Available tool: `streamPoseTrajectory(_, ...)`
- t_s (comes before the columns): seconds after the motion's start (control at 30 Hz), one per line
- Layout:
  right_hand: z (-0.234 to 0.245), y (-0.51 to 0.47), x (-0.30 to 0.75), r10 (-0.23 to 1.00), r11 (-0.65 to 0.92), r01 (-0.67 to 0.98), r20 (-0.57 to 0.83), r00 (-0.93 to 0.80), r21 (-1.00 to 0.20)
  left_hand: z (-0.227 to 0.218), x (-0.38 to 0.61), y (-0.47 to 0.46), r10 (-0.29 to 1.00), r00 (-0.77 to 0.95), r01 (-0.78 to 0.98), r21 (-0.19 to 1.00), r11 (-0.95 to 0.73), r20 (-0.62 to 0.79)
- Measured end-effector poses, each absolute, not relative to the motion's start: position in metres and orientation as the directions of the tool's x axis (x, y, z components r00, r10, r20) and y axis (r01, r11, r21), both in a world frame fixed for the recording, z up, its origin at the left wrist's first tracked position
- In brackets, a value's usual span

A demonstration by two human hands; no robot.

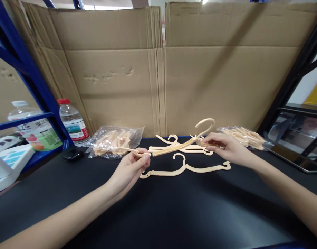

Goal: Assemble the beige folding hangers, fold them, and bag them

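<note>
Loose hanger (184, 167) lies front-centre on the table (158, 214), hanger pile (193, 151) just behind it, hanger piece (176, 147) between left hand (131, 167) and right hand (227, 148), left bag (114, 140) and right bag (241, 136) flanking the pile, bottle (73, 121) left of left bag (mouse (72, 153) in front of the bottle), cardboard wall (109, 76) behind the bags.
</note>
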State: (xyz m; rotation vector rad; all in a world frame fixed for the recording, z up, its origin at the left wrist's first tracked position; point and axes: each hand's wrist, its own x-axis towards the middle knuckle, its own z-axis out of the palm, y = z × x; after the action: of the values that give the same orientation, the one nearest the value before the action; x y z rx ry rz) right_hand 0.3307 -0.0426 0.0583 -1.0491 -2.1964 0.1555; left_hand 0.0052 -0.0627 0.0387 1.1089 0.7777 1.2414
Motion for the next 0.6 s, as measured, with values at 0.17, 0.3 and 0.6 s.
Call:
streamPoseTrajectory(0.17, 0.0569, -0.0441, 0.3278, 0.717, 0.684, 0.613, 0.517, -0.468, -0.394, 0.04, 0.0023, -0.0657, 0.935, 0.347, -0.358, 0.932, 0.053, 0.08)
streamPoseTrajectory(0.3, 0.0573, -0.0458, 0.3266, 0.724, 0.676, 0.62, 0.518, -0.456, -0.398, 0.0424, 0.0018, -0.0664, 0.877, 0.468, -0.363, 0.929, 0.076, 0.111)
streamPoseTrajectory(0.6, 0.0587, -0.0474, 0.3265, 0.7, 0.69, 0.631, 0.549, -0.457, -0.355, 0.0396, 0.0022, -0.0632, 0.866, 0.487, -0.374, 0.924, 0.086, 0.116)
